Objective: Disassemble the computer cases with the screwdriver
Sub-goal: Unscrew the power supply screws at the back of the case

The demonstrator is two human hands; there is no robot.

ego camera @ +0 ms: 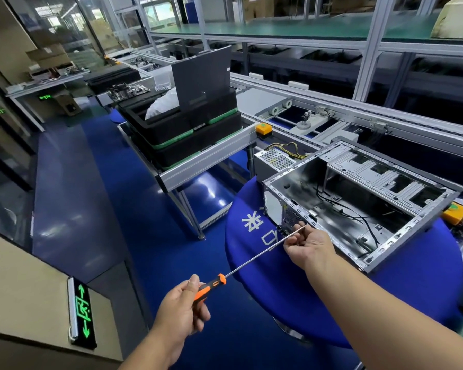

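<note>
1. One opened computer case [358, 198] is seen lying on its side on a round blue surface [412, 284], with its side panel off and the interior exposed. This case is taken as the landmark.
2. One long-shafted screwdriver [251, 265] is held in front of the case's near rear corner. Its orange-and-black handle is grasped by the left hand [179, 313], with the fingers wrapped round it.
3. The shaft near the tip is pinched and steadied by the right hand [308, 244], just beside the case's rear panel. The tip itself is hidden by the fingers, so the screw it is aimed at cannot be made out.
4. A slip is judged the main risk: if the tip is not seated squarely before it is turned, it could skate off the screw head, and the head could be stripped or the steadying fingers struck.
5. A loosened screw could be dropped off the surface onto the blue floor [145, 209] and lost, as no tray is seen by the hands.
6. The case could be shifted by pushing force, since it overhangs the round surface on the far side.
7. Left of the case, one power supply [275, 158] with yellow leads is seen, and beyond it a stack of black trays [187, 132], roughly three.
8. Two yellow button boxes are counted: one [263, 129] behind the power supply, one [455, 211] at the case's right end.
</note>
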